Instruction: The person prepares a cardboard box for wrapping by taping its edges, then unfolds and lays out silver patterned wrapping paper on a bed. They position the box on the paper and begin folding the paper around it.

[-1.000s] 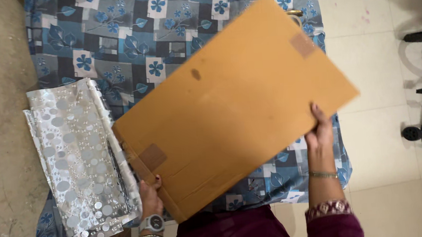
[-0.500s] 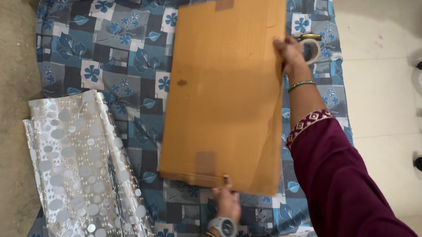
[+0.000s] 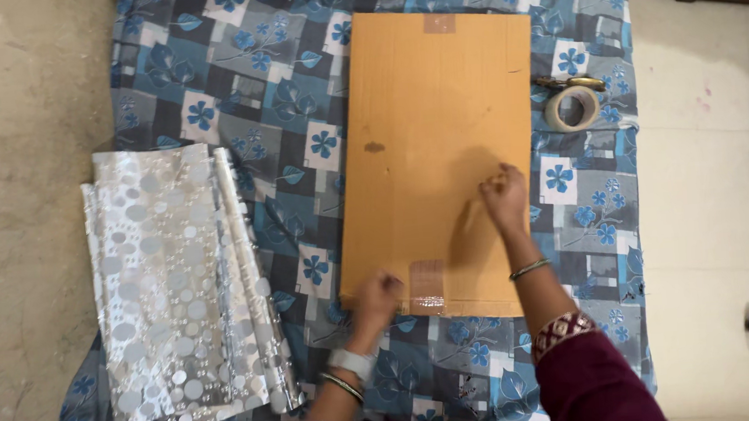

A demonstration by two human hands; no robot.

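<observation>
A flat brown cardboard box [image 3: 435, 127] lies lengthwise on a blue flower-patterned bedsheet [image 3: 252, 96], with clear tape patches at its near and far ends. My left hand [image 3: 377, 296] rests with curled fingers on the box's near left corner, beside the tape patch. My right hand [image 3: 503, 194] hovers or presses with loosely closed fingers over the box's right side. Neither hand holds anything. A wristwatch and bangles sit on my left wrist, a bangle on my right.
Folded silver gift wrap with circle print [image 3: 174, 295] lies to the left on the sheet. A roll of clear tape [image 3: 571, 109] and scissors [image 3: 568, 83] lie right of the box. Beige floor is at left, white tiles at right.
The box has been laid flat and straight on the sheet. My right hand came off its far right edge to its surface; my left hand stays at the near end.
</observation>
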